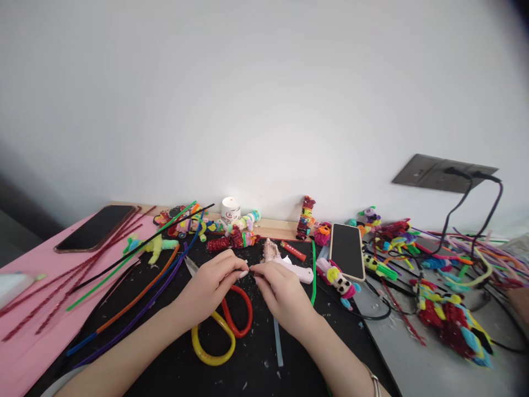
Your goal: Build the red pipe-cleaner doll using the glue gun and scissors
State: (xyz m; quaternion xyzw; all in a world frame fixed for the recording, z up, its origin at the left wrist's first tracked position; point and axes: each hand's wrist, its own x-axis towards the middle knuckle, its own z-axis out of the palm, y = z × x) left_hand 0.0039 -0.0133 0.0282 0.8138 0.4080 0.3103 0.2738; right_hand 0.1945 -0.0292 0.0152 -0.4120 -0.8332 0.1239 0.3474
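Note:
Both hands hover fingertip to fingertip above the black mat (256, 380). My left hand (215, 281) is closed in a pinch, with a small whitish bit (243, 274) at its fingertips; whether that is a piece of material or a nail is unclear. My right hand (285, 292) also has its fingers pinched together, and whatever they hold is hidden. Scissors with one red and one yellow handle loop (212, 358) lie below the left hand. Just behind the right hand rests a pale pink glue gun (303, 273). A translucent glue stick (278, 344) pokes out beneath it.
Pipe cleaners (124, 314) and a phone (95, 227) lie at left. Pipe-cleaner figures (306, 218), a paper cup (230, 208) and a red tube (293, 251) line the back. Rightward are another phone (347, 251), cables, more figures (450, 325) and another person's hand (519, 303).

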